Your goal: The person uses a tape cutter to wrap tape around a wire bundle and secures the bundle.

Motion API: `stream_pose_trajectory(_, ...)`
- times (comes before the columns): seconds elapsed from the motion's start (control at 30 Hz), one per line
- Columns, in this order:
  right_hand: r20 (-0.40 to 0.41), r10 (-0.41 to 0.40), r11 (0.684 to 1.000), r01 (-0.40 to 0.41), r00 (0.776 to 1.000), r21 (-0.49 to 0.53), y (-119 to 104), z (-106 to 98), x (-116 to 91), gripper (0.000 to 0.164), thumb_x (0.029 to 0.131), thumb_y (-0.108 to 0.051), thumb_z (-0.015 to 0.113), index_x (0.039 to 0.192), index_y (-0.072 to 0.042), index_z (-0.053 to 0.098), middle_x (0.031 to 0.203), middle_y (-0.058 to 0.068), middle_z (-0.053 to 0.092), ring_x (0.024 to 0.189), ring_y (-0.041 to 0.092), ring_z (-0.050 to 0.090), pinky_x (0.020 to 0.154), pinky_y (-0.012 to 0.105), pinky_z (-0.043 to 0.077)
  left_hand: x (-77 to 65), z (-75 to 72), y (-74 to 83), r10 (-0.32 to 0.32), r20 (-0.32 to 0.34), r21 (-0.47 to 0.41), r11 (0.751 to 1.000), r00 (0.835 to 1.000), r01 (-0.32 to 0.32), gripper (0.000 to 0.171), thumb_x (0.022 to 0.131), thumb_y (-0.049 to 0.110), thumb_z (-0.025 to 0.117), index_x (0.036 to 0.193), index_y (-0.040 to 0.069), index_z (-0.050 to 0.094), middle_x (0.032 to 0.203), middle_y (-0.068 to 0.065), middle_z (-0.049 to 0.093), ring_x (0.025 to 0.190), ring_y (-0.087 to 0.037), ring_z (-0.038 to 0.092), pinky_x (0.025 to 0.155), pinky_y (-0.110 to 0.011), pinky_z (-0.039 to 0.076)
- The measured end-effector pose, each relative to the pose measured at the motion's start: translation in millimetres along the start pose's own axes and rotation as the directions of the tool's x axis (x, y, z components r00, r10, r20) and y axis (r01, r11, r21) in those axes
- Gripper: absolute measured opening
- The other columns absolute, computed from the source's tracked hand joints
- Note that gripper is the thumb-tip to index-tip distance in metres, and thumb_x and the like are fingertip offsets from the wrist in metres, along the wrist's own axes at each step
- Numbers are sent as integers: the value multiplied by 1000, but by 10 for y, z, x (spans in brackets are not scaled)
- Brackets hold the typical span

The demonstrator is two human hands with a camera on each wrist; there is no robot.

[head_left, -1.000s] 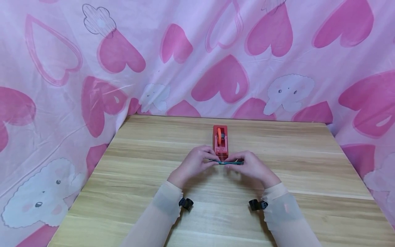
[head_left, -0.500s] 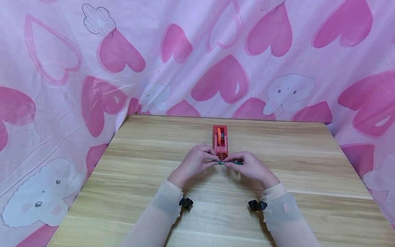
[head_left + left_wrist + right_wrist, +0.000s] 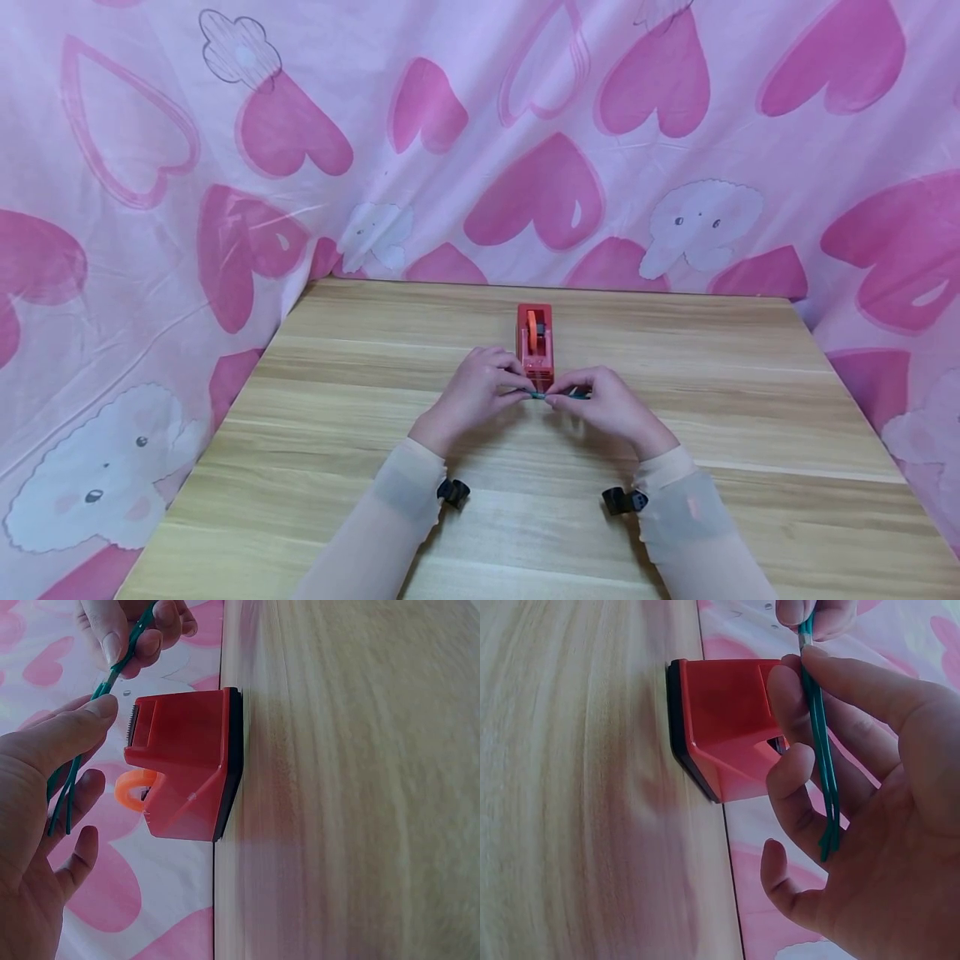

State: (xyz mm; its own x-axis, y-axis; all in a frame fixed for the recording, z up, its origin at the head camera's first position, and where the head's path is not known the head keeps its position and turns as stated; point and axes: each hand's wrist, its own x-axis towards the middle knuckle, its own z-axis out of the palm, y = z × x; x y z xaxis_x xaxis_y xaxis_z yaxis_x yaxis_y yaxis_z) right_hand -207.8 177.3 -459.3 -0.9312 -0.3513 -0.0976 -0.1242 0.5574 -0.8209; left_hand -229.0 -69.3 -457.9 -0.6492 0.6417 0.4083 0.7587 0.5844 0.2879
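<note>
Both hands pinch a bundle of thin green wires [image 3: 819, 727], held crosswise just in front of a red tape dispenser [image 3: 536, 346]. My left hand [image 3: 478, 385] grips it between thumb and fingertips, and loose ends hang along the palm in the left wrist view. From the other side my right hand [image 3: 609, 402] pinches it with thumb and index finger, its remaining fingers loosely bent. A shiny, clear band like tape [image 3: 110, 677] wraps the bundle in the short gap between the two thumbs. The dispenser's serrated cutter [image 3: 133, 725] faces the hands.
An orange tape core [image 3: 133, 787] sits in the dispenser, which stands on a black base [image 3: 231, 765]. The wood-grain table [image 3: 360, 492] ends at a pink heart-patterned cloth [image 3: 420, 192] behind. Black wrist cameras [image 3: 453, 494] are strapped over the sleeves.
My right thumb and index fingertips have closed in on the bundle's middle, so less green wire shows between the hands. The left hand and the dispenser have stayed nearly still.
</note>
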Motion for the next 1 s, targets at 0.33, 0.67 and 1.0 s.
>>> stream_pose_trajectory(0.33, -102, 5, 991, -18, 995, -133, -114, 24, -36, 5, 93, -34, 79, 97, -33, 80, 101, -9, 76, 88, 20, 60, 78, 35, 48, 6, 2, 11, -59, -14, 27, 998, 998, 59, 10, 87, 31, 85, 96, 30, 82, 99, 14, 74, 103, -11, 61, 96, -37, 46)
stream_pose_trajectory(0.67, -143, -57, 972, 23, 988, -232, -171, 49, -76, 6, 91, -30, 81, 97, -31, 81, 98, -9, 77, 82, 17, 60, 73, 32, 48, -1, -14, 15, -128, 44, 35, 991, 991, 126, 17, 87, 39, 84, 103, 32, 80, 104, 15, 74, 108, -10, 60, 101, -39, 44)
stream_pose_trajectory(1.0, -187, -256, 925, 184, 948, -333, -156, 60, -74, 5, 88, -26, 84, 93, -28, 83, 92, -13, 79, 74, 4, 62, 69, 26, 46, 33, -93, -8, -172, 89, -9, 985, 981, 173, 15, 92, 43, 77, 103, 33, 79, 109, 15, 74, 109, -10, 63, 103, -41, 43)
